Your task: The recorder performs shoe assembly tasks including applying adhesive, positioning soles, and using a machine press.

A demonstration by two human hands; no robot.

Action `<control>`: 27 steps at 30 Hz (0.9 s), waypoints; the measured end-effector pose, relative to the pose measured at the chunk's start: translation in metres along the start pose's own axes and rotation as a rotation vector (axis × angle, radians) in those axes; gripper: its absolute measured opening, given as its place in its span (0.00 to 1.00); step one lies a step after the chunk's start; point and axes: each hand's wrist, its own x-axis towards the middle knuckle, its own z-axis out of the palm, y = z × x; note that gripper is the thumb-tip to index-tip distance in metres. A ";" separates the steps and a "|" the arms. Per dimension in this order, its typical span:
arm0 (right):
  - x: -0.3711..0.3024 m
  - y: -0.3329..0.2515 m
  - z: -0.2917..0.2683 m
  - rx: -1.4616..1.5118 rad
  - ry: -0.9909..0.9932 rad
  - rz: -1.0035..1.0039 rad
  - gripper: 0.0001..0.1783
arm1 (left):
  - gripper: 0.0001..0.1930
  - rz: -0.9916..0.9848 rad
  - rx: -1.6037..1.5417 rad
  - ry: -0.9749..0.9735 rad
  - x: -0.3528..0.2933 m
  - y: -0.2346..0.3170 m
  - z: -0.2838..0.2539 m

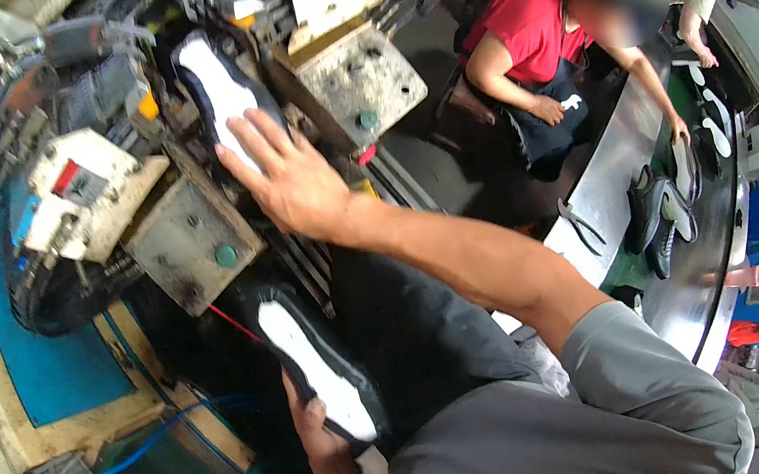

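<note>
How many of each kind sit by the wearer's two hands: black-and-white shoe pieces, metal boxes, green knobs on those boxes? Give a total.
Black-and-white shoe pieces: 2 (one in the left hand, one under the right hand)
Metal boxes: 2
Green knobs: 2
Total: 6

The 2 metal boxes of the machine leave a narrow lane, filled by the right hand and upper shoe. Between the left box's near corner and the lower shoe lies an open gap, crossed by a red cord.
</note>
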 end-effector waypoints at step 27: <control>0.098 0.028 0.031 0.201 0.031 -0.028 0.48 | 0.58 0.125 0.759 0.181 0.084 0.015 0.043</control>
